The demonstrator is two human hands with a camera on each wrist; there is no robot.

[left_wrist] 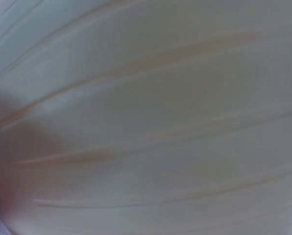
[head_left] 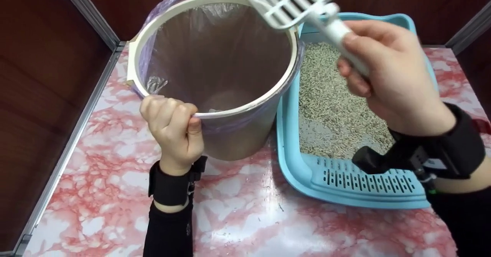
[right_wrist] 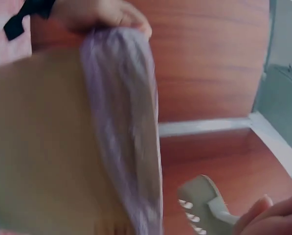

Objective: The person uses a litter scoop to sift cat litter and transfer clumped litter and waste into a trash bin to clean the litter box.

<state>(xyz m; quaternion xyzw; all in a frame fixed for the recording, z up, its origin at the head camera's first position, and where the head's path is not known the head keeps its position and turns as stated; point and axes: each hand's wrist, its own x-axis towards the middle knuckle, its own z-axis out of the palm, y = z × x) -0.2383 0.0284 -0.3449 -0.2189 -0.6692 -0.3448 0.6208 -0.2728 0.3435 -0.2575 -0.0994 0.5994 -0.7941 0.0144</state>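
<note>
My left hand (head_left: 174, 128) grips the near rim of a cream waste bin (head_left: 215, 76) lined with a pale purple bag (right_wrist: 123, 122); the bin stands tilted toward me. My right hand (head_left: 387, 74) holds the handle of a white slotted scoop (head_left: 291, 0), raised over the bin's far right rim. The scoop (right_wrist: 204, 205) looks empty. Right of the bin sits a light blue litter tray (head_left: 345, 180) filled with grey granules (head_left: 333, 96). The left wrist view shows only a blurred pale bin wall (left_wrist: 160, 122).
Everything stands on a pink and white marbled tabletop (head_left: 249, 218). Dark wooden walls with metal edging (head_left: 88, 15) close in on the left and behind. The tray has a perforated step (head_left: 364, 180) at its near end.
</note>
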